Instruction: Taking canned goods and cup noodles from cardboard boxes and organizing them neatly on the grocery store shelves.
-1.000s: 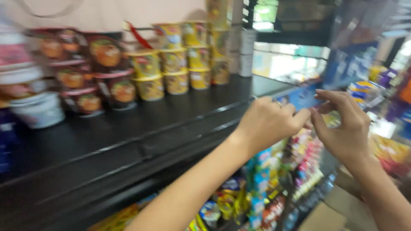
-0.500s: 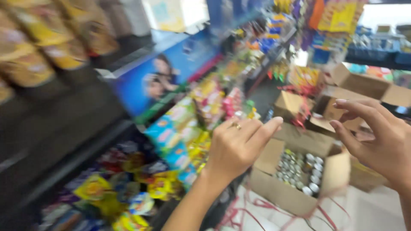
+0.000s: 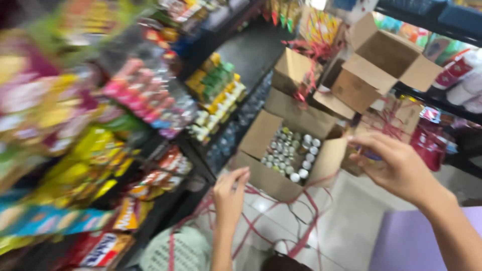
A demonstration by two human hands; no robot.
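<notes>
- Both hands empty, fingers spread: left hand (image 3: 229, 193) and right hand (image 3: 396, 168) hover above the open box (image 3: 288, 158).
- Its small bottles (image 3: 293, 153) all sit inside, none taken out.

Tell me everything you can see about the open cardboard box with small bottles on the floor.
The cardboard box is plain brown and stands upright on the pale floor beside the dark shelves. Its four flaps are folded outward, so the top is open. Inside stand many small bottles with pale round caps, packed close; the picture is too blurred to tell more. Red plastic strings lie around its base. More open boxes stand behind it. The left hand and right hand do not touch it.
</notes>
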